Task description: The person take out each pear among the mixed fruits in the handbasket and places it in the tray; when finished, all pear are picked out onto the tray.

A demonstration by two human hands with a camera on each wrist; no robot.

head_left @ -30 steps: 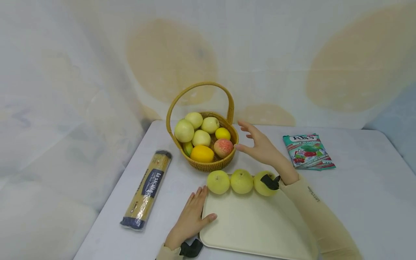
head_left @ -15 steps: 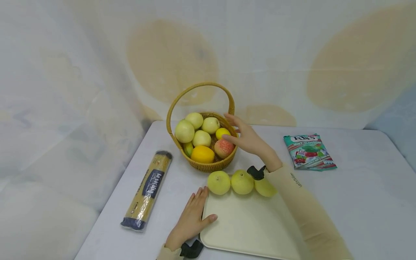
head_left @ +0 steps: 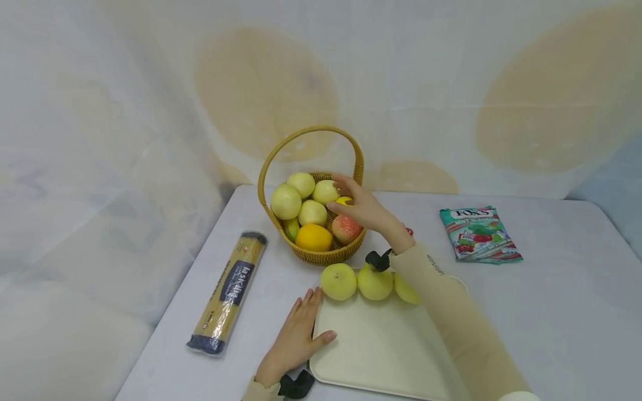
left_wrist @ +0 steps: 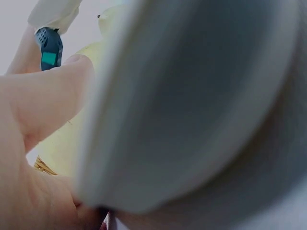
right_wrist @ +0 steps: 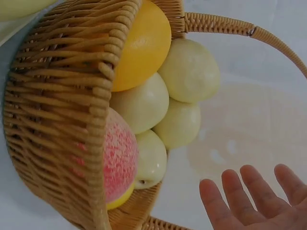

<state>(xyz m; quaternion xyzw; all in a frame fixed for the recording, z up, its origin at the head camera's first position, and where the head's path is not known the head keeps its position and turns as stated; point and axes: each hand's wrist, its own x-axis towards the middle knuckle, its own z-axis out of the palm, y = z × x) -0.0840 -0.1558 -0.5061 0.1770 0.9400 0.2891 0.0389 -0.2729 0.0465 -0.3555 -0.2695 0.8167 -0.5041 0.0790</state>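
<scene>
My right hand [head_left: 365, 210] reaches over the right side of a wicker basket [head_left: 326, 257], fingers spread and holding nothing. Below it in the head view are a pinkish peach [head_left: 346, 229] and a partly covered small yellow fruit [head_left: 344, 200]. Several pale green apple-like fruits [head_left: 286, 201] and an orange-yellow fruit [head_left: 313, 238] share the basket. In the right wrist view the fingers [right_wrist: 254, 196] are apart from the fruit. My left hand [head_left: 296, 333] rests flat at the left edge of a cream tray [head_left: 376, 345], its thumb over the rim. Three yellow-green fruits [head_left: 339, 282] line the tray's far edge, the rightmost partly behind my right sleeve.
A pack of spaghetti [head_left: 229, 292] lies left of the tray. To the right is a green candy bag [head_left: 480, 235]. The basket's tall handle [head_left: 312, 129] arches above the fruit. A patterned curtain [head_left: 401, 83] hangs behind the table.
My right hand has moved left, from beside the basket's right rim to above the fruit inside it. The left hand has stayed at the tray's edge.
</scene>
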